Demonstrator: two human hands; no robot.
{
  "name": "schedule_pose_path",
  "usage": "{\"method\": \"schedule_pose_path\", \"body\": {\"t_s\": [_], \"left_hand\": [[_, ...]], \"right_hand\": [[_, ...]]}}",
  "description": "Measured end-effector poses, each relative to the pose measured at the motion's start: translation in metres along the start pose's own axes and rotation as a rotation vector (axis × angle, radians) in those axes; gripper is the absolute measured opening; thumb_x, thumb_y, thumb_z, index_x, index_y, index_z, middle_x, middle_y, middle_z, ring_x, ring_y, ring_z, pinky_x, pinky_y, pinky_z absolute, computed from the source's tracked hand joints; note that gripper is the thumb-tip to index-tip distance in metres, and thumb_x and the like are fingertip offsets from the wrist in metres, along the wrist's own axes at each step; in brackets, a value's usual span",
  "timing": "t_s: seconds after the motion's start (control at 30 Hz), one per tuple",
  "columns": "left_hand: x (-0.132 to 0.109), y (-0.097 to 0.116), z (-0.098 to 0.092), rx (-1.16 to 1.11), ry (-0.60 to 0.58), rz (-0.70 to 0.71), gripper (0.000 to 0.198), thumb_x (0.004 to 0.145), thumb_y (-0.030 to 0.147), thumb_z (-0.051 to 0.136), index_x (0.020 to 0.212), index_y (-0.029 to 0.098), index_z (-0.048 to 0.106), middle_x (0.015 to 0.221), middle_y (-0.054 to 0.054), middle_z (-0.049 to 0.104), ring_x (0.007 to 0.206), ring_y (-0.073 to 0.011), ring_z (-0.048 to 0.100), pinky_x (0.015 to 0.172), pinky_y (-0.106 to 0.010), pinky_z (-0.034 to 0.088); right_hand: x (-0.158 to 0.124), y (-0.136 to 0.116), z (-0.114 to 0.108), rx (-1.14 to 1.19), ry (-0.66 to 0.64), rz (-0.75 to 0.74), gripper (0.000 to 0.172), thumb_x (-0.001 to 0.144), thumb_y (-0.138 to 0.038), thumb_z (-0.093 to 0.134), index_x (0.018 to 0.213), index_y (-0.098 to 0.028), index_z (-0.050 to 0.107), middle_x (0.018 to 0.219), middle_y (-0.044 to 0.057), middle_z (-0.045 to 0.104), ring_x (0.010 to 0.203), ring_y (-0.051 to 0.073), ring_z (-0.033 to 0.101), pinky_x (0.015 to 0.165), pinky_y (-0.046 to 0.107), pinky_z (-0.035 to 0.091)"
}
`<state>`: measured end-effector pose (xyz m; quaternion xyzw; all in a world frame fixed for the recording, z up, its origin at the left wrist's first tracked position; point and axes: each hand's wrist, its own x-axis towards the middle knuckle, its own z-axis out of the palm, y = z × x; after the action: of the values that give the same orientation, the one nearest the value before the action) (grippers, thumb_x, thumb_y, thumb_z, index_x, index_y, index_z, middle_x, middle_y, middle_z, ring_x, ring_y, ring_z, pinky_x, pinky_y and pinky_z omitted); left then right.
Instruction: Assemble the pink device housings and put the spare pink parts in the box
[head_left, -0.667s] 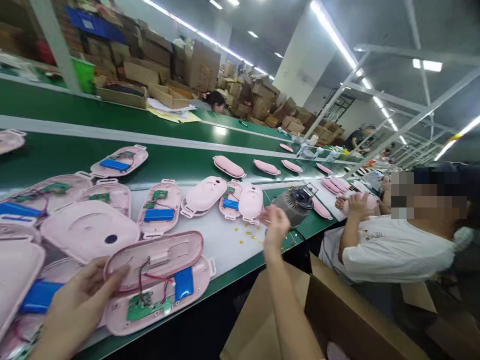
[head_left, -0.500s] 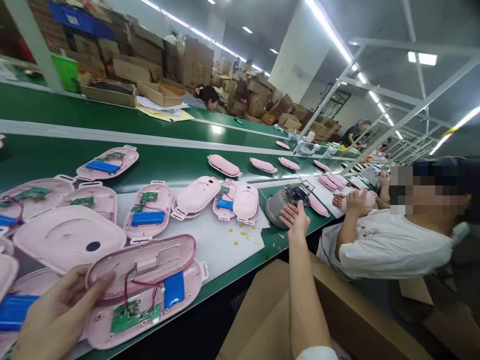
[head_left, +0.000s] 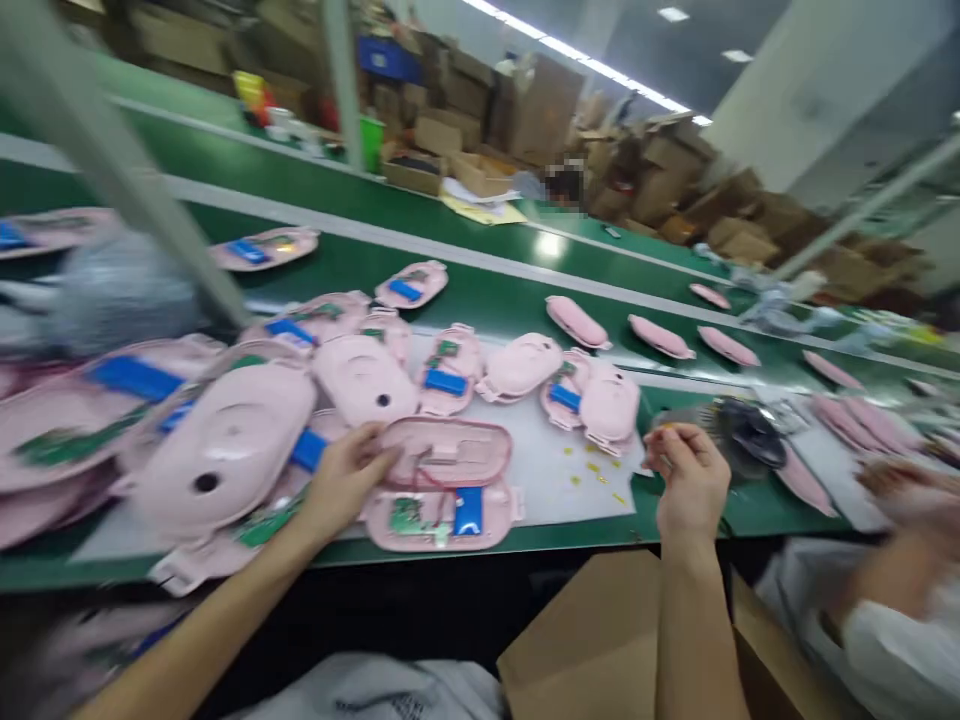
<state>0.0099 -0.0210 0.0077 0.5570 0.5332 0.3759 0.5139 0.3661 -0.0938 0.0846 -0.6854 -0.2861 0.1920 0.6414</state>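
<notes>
left hand [head_left: 341, 485] has its fingers clamped on the left end of the open pink shell [head_left: 444, 487], which lies with its long axis running left-right at the near edge of the white mat [head_left: 555, 480]. right hand [head_left: 686, 485] sits well right of the shell, fingers pinched narrow on something tiny and yellowish, so left's nearer.

Motion blur smears the left-edge shells [head_left: 60, 430].
</notes>
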Motion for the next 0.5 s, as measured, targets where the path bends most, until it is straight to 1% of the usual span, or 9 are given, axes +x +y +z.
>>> {"method": "schedule_pose_path", "body": {"t_s": [0.03,0.1,0.13,0.17,0.2,0.23,0.3,0.4,0.5], "left_hand": [[-0.002,0.000,0.002,-0.080,-0.026,-0.003,0.042,0.074,0.047,0.071,0.098,0.014,0.064,0.085,-0.004,0.071,0.073,-0.0197,0.066,0.062,-0.025,0.051],[-0.004,0.001,0.004,-0.199,-0.071,-0.007,0.042,0.076,0.042,0.071,0.105,0.013,0.066,0.096,-0.007,0.072,0.083,-0.0221,0.067,0.071,-0.028,0.055],[-0.005,0.001,0.005,-0.235,-0.083,-0.005,0.042,0.077,0.041,0.070,0.108,0.013,0.066,0.098,-0.007,0.072,0.086,-0.0230,0.068,0.073,-0.029,0.056],[-0.007,0.001,0.006,-0.267,-0.095,-0.004,0.042,0.078,0.039,0.070,0.111,0.013,0.066,0.100,-0.007,0.072,0.087,-0.0236,0.068,0.073,-0.031,0.057],[-0.009,0.001,0.007,-0.304,-0.112,-0.010,0.044,0.079,0.038,0.069,0.115,0.013,0.066,0.101,-0.007,0.072,0.086,-0.0240,0.068,0.071,-0.032,0.059],[-0.010,0.001,0.008,-0.348,-0.126,-0.024,0.045,0.079,0.037,0.069,0.117,0.013,0.065,0.100,-0.007,0.072,0.083,-0.0240,0.068,0.066,-0.032,0.060],[-0.013,0.000,0.010,-0.420,-0.141,-0.053,0.048,0.079,0.036,0.068,0.121,0.013,0.063,0.100,-0.007,0.072,0.079,-0.0241,0.069,0.059,-0.033,0.060],[-0.015,-0.002,0.011,-0.425,-0.123,-0.027,0.043,0.081,0.032,0.065,0.120,0.013,0.065,0.105,-0.008,0.071,0.086,-0.0251,0.069,0.059,-0.029,0.060],[-0.015,-0.004,0.012,-0.423,-0.114,0.018,0.040,0.083,0.029,0.062,0.120,0.014,0.065,0.107,-0.007,0.071,0.089,-0.0244,0.069,0.059,-0.026,0.059]], "right_hand": [[-0.019,-0.006,0.024,-0.083,-0.217,-0.122,0.018,0.081,-0.034,0.063,0.075,-0.018,0.059,0.068,-0.002,0.059,0.054,0.009,0.049,0.052,0.023,0.041],[-0.054,-0.017,0.074,-0.250,-0.627,-0.351,0.023,0.090,-0.036,0.053,0.075,-0.018,0.059,0.071,0.000,0.056,0.062,0.011,0.050,0.058,0.025,0.041],[-0.069,-0.021,0.098,-0.342,-0.782,-0.466,0.024,0.093,-0.034,0.049,0.077,-0.019,0.058,0.073,0.001,0.056,0.066,0.012,0.051,0.063,0.026,0.041],[-0.081,-0.022,0.120,-0.444,-0.894,-0.585,0.024,0.095,-0.031,0.046,0.079,-0.019,0.058,0.076,0.001,0.055,0.070,0.013,0.051,0.066,0.026,0.040],[-0.089,-0.022,0.138,-0.556,-0.967,-0.701,0.023,0.096,-0.030,0.044,0.082,-0.019,0.059,0.080,0.002,0.055,0.072,0.013,0.051,0.066,0.026,0.039],[-0.095,-0.020,0.152,-0.672,-1.011,-0.800,0.023,0.097,-0.029,0.042,0.084,-0.019,0.059,0.082,0.003,0.053,0.073,0.014,0.050,0.065,0.026,0.037],[-0.099,-0.015,0.168,-0.875,-1.020,-0.940,0.024,0.097,-0.030,0.042,0.087,-0.020,0.060,0.083,0.003,0.050,0.071,0.014,0.046,0.060,0.026,0.033],[-0.097,-0.009,0.172,-1.027,-0.986,-1.048,0.025,0.097,-0.033,0.043,0.087,-0.020,0.061,0.084,0.004,0.048,0.072,0.015,0.045,0.057,0.025,0.030],[-0.097,-0.008,0.169,-1.070,-0.984,-1.088,0.023,0.097,-0.033,0.045,0.087,-0.020,0.062,0.085,0.005,0.047,0.074,0.015,0.045,0.056,0.025,0.029]]}}
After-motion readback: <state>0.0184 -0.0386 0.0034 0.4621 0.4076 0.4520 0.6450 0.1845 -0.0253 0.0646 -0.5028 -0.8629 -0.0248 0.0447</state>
